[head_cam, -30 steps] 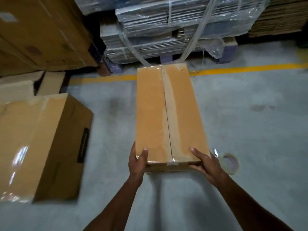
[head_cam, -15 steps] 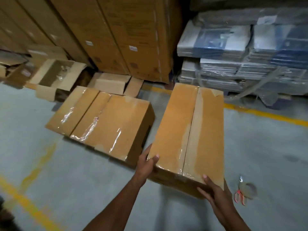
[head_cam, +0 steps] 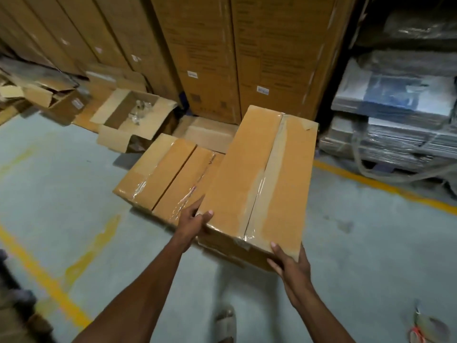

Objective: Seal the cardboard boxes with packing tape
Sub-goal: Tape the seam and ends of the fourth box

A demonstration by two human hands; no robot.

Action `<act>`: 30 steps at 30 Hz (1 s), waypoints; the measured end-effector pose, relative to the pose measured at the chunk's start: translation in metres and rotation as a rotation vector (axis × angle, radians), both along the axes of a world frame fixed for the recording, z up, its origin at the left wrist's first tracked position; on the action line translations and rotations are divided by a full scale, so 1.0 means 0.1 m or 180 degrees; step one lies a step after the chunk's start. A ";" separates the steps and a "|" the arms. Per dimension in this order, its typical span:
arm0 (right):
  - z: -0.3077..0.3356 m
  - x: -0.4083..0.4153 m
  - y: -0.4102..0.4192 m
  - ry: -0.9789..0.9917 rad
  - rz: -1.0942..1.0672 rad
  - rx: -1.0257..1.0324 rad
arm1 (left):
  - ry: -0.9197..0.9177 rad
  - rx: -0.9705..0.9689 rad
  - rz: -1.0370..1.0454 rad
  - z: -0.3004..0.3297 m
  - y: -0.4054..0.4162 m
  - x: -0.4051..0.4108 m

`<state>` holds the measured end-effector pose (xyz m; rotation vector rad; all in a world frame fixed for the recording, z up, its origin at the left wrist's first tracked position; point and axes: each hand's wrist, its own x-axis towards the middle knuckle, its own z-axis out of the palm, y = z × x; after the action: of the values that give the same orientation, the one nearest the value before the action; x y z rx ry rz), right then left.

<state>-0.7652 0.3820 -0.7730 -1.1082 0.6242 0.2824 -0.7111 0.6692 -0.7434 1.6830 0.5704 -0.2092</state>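
Note:
A long taped cardboard box [head_cam: 237, 174] is held off the floor, its centre seam covered with clear tape. My left hand [head_cam: 191, 222] grips its near left corner, thumb on top. My right hand [head_cam: 291, 264] holds the near right corner from below, thumb on the top edge. Just left of it lie two taped boxes [head_cam: 160, 174] side by side on the floor. A roll of packing tape [head_cam: 436, 331] lies on the floor at the bottom right, with orange-handled scissors [head_cam: 415, 332] beside it.
An open box [head_cam: 131, 120] with flaps up stands behind the taped ones. Tall cartons [head_cam: 247, 58] form a wall at the back. Wrapped stacks [head_cam: 395, 120] on a pallet fill the right. Yellow lines [head_cam: 44, 280] cross the grey floor. My sandalled foot [head_cam: 225, 323] is below the box.
The held box has swung to the left and now hangs beside the two taped boxes. Both hands keep their hold on its near end. The tape roll has dropped to the bottom right.

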 end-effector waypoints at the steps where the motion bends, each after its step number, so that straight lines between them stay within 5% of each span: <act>1: -0.10 0.06 0.18 0.0026 0.0019 -0.0025 | -0.0002 -0.0040 -0.0003 -0.14 0.20 0.07; 18: -1.51 0.65 1.35 0.0625 0.0255 -0.0972 | 0.0120 0.0248 -0.0399 -1.68 1.37 0.74; 30: -1.42 0.82 1.17 0.1019 0.1321 -0.1776 | 0.0528 0.0770 -0.0812 -1.54 1.31 0.85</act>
<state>-0.6834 0.4986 -0.9155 -1.7537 0.7773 0.6803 -0.6261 0.8001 -0.8973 1.9862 0.5180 -0.4835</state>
